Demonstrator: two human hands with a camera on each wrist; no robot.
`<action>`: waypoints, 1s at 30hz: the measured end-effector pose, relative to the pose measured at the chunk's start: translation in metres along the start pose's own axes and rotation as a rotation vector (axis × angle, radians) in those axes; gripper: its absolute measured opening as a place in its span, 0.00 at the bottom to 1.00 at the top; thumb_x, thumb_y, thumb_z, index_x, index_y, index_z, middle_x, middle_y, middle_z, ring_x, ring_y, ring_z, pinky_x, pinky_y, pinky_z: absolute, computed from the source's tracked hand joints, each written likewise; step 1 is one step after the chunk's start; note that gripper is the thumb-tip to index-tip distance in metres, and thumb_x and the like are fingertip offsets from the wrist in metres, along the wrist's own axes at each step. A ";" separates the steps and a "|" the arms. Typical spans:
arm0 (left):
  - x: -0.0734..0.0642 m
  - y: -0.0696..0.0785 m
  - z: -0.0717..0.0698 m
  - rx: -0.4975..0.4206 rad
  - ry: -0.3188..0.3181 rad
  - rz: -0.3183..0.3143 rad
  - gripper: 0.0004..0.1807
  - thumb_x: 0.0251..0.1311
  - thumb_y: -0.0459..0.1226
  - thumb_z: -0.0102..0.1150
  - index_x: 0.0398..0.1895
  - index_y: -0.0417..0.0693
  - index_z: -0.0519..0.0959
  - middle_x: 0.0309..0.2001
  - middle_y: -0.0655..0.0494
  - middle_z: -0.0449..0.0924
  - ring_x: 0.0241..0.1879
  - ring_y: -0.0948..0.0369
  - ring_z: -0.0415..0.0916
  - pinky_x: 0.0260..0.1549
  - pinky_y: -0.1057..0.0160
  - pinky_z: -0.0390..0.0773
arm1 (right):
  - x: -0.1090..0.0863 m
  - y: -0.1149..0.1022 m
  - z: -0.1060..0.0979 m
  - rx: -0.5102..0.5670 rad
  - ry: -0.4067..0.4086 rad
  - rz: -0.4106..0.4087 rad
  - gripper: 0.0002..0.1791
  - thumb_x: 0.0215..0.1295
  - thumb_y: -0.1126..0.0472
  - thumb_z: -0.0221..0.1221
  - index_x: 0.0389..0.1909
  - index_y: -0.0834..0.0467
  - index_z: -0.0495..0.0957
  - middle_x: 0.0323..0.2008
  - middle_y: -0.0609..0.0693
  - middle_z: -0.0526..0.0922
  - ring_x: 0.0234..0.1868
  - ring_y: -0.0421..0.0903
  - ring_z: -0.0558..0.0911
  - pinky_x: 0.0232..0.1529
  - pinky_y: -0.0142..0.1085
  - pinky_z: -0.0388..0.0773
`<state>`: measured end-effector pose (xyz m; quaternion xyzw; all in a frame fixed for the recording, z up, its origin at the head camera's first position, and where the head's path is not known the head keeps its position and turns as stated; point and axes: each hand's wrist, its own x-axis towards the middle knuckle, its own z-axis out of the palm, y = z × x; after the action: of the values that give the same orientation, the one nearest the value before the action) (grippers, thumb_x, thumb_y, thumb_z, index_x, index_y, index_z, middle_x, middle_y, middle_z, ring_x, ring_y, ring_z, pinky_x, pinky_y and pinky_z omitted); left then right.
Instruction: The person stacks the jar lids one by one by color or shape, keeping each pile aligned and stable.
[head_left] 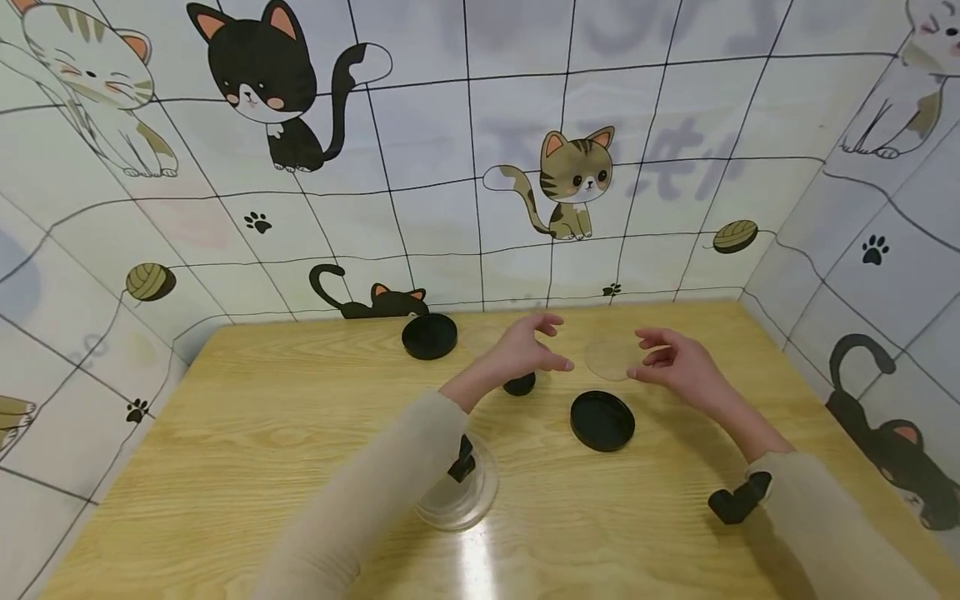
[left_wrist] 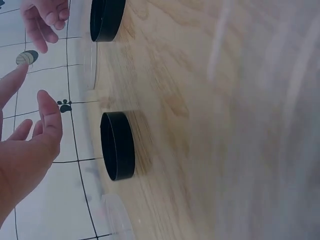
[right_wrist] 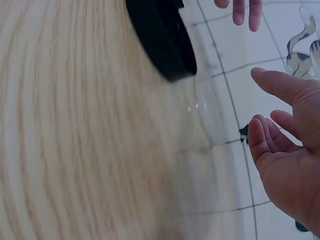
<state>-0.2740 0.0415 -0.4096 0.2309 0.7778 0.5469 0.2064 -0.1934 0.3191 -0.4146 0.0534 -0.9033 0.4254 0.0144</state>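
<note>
Raised over the back part of the table, my left hand has its thumb and fingers spread apart with nothing between them. Facing it, my right hand is held with loosely bent fingers and also holds nothing. A clear round disc lies on the table between the two hands, its edge nearest the right fingertips. In the right wrist view, the right hand appears apart from the clear disc. A shallow black round dish sits in front of that disc. Another black round piece is partly hidden below the left hand.
A further black round dish stands near the back edge, left of the hands. Clear round dishes are on the table beneath the left forearm, partly covered by the sleeve. Cat-printed wall covering borders the wooden table behind and at both sides.
</note>
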 end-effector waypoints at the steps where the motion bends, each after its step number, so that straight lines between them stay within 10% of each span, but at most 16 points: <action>1: 0.005 -0.001 0.002 -0.017 0.004 -0.010 0.39 0.55 0.34 0.77 0.71 0.48 0.70 0.66 0.41 0.69 0.40 0.56 0.83 0.44 0.54 0.84 | 0.002 0.003 0.000 -0.006 0.004 0.009 0.38 0.65 0.58 0.71 0.71 0.68 0.67 0.58 0.67 0.74 0.52 0.59 0.79 0.39 0.30 0.77; 15: 0.039 -0.006 0.028 0.067 -0.001 -0.076 0.40 0.57 0.32 0.76 0.73 0.41 0.68 0.68 0.42 0.70 0.61 0.49 0.72 0.51 0.57 0.79 | 0.017 0.034 0.006 0.023 -0.076 0.117 0.48 0.63 0.58 0.72 0.75 0.71 0.56 0.63 0.71 0.69 0.58 0.64 0.77 0.54 0.49 0.78; 30: 0.052 -0.002 0.052 0.179 -0.033 -0.096 0.41 0.54 0.30 0.76 0.72 0.40 0.69 0.64 0.44 0.74 0.60 0.51 0.74 0.54 0.60 0.76 | 0.026 0.041 0.009 0.012 -0.115 0.091 0.45 0.62 0.62 0.72 0.74 0.73 0.59 0.59 0.68 0.73 0.52 0.58 0.75 0.52 0.46 0.73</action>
<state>-0.2866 0.1106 -0.4317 0.2201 0.8302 0.4608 0.2236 -0.2236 0.3359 -0.4504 0.0368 -0.9017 0.4271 -0.0572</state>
